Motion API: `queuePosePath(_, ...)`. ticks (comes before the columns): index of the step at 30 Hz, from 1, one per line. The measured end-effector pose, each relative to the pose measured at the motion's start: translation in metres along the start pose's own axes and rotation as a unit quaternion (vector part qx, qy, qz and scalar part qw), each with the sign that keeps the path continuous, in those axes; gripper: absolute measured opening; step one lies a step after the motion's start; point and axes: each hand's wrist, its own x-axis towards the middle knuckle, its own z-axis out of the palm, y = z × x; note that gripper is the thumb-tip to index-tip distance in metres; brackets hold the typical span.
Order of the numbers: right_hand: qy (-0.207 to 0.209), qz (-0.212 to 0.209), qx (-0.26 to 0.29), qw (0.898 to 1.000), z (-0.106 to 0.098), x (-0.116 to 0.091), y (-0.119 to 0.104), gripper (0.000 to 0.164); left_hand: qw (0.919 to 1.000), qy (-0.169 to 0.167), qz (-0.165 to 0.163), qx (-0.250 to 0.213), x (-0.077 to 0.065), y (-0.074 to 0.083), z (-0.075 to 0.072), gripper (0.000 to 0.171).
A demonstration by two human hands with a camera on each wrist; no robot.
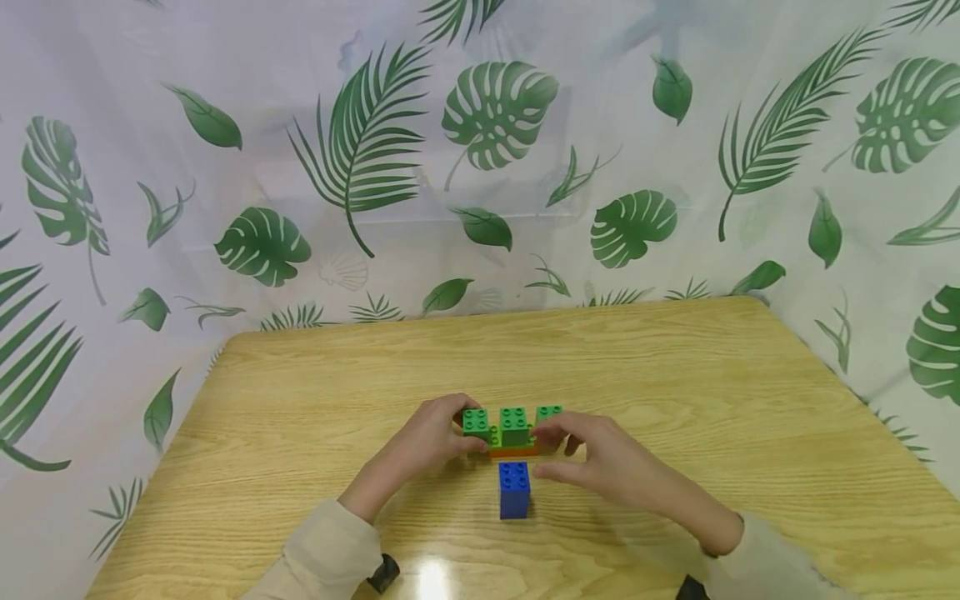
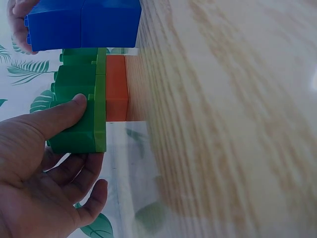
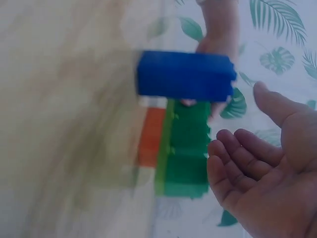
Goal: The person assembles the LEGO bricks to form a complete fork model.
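My left hand [image 1: 431,437] holds the left end of a toy-brick build, its thumb on the side of the left green brick [image 2: 74,134]. Three green bricks, with a middle one [image 1: 513,432] and a right one [image 1: 549,412], stand spaced along a light green layer [image 2: 100,114], which overhangs an orange brick [image 2: 117,89] beneath. In front of the build, two stacked blue bricks [image 1: 513,500] stand upright. My right hand [image 1: 611,458] hovers beside them with thumb and fingers apart, holding nothing. In the head view its fingers overlap the right green brick.
The build and blue stack stand on a wood-grain table [image 1: 300,400]. A white curtain [image 1: 555,225] printed with green leaves hangs behind the table and along its sides. Light reflects off the tabletop near the front.
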Motion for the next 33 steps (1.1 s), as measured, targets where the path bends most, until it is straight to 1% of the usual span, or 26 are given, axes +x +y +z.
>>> queuePosePath(5,0.063,-0.027,-0.023,0.997,-0.017,0.000,0.006,0.034,1.0000,-0.002,-0.003,0.004,0.000,0.000,0.000,0.046)
queuePosePath(8,0.094,-0.027,-0.043,0.994,-0.025,0.001,0.012,0.033,1.0000,-0.003,-0.004,0.005,0.000,0.000,0.000,0.047)
queuePosePath(11,0.104,-0.015,-0.059,0.993,-0.031,0.004,0.019,0.036,1.0000,-0.003,-0.003,0.007,0.000,0.000,0.000,0.047)
queuePosePath(13,0.100,-0.006,-0.061,0.993,-0.032,0.005,0.025,0.039,1.0000,-0.003,-0.003,0.009,0.000,0.000,0.000,0.047)
queuePosePath(16,0.082,0.004,-0.051,0.995,-0.031,0.009,0.032,0.044,1.0000,-0.003,-0.001,0.009,-0.001,0.000,0.000,0.046)
queuePosePath(19,0.059,0.016,-0.035,0.998,-0.028,0.014,0.038,0.049,1.0000,-0.002,0.000,0.009,-0.001,0.000,-0.001,0.046)
queuePosePath(24,0.034,0.027,-0.037,0.998,-0.020,0.022,0.047,0.057,0.9999,-0.003,0.002,0.011,0.000,0.000,-0.001,0.046)
queuePosePath(29,0.016,0.048,-0.045,0.998,-0.012,0.029,0.055,0.060,0.9999,-0.003,0.003,0.013,0.000,-0.001,0.000,0.045)
queuePosePath(33,0.000,0.066,-0.035,0.997,-0.007,0.032,0.058,0.062,0.9999,-0.001,0.002,0.013,0.000,-0.001,0.000,0.044)
